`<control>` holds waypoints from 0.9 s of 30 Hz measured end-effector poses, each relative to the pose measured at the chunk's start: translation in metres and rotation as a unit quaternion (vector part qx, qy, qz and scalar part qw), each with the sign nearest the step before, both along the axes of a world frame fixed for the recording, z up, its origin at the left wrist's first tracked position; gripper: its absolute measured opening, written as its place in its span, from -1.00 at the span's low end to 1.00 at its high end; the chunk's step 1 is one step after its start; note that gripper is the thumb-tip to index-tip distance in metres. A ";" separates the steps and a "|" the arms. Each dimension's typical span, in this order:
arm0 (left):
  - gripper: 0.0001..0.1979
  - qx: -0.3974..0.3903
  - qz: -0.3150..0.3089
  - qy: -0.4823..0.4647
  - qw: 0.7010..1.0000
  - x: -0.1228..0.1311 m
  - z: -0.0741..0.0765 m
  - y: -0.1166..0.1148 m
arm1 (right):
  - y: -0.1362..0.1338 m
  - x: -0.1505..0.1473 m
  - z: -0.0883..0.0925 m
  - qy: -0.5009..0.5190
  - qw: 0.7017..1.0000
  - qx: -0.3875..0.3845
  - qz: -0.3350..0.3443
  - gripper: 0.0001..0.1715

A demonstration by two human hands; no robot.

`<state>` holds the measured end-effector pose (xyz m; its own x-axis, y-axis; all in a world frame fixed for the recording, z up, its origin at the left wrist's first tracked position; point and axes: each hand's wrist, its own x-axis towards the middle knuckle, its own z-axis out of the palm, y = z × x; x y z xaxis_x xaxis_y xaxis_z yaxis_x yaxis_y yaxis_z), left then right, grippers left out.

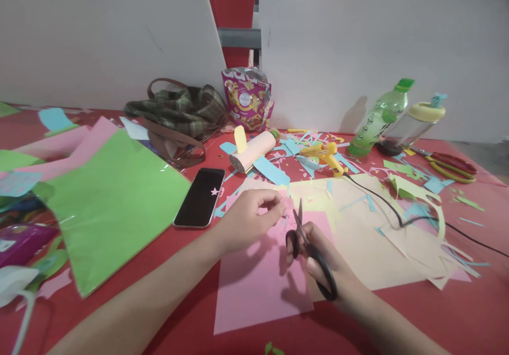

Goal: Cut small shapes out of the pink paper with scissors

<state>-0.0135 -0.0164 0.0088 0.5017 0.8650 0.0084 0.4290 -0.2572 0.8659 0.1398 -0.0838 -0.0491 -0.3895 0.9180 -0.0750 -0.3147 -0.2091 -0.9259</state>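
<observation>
My left hand (254,216) pinches a small piece of pink paper (288,204) between thumb and fingertips. In my right hand (324,251) is a pair of black-handled scissors (318,262), its blades a little apart and pointing away from me, just beside that piece. Both hands hover over a pink paper sheet (254,291) on the red table. A phone (200,197) lies left of my left hand, with a tiny pink paper star (214,191) on its dark screen. Behind my hands rests a paper-covered tube (254,152) with yellow and blue tabs.
A yellow glue gun (326,156) trails a black cord rightward over cream paper (369,259). Green sheets (119,201) cover the left. A checked bag (186,108), snack packet (248,100), green bottle (379,119), clear cup (415,127) and red-and-yellow-handled tool (453,165) stand or lie behind, among paper scraps.
</observation>
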 end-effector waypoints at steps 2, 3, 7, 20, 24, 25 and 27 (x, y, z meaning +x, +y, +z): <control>-0.74 0.003 -0.014 0.007 1.000 0.000 0.000 -0.001 | 0.000 0.000 0.001 0.003 1.000 0.000 0.012 -0.62; -0.74 0.002 -0.022 0.010 1.000 0.000 0.001 -0.001 | 0.000 0.000 0.002 0.004 1.000 0.002 0.017 -0.61; -0.75 0.003 -0.045 0.021 0.999 0.001 0.002 -0.001 | -0.002 0.001 0.011 -0.004 1.000 -0.006 0.019 -0.62; -0.75 0.009 -0.055 0.017 0.998 0.000 0.004 -0.002 | -0.004 0.002 0.013 -0.017 1.000 -0.011 0.019 -0.58; -0.77 0.009 -0.059 0.017 0.998 0.000 0.005 -0.002 | -0.004 0.002 0.017 -0.013 1.000 -0.003 0.025 -0.58; -0.78 0.010 -0.060 0.017 0.998 0.000 0.005 -0.002 | -0.004 0.002 0.017 -0.017 0.999 -0.006 0.027 -0.59; -0.78 0.011 -0.063 0.019 0.998 0.000 0.006 -0.002 | -0.004 0.002 0.017 -0.025 0.999 -0.012 0.029 -0.59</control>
<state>-0.0140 -0.0183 0.0146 0.6063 0.7953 0.0046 0.4251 -0.3289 0.8433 0.1421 -0.0877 -0.0320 -0.4365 0.8920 -0.1176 -0.2556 -0.2482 -0.9344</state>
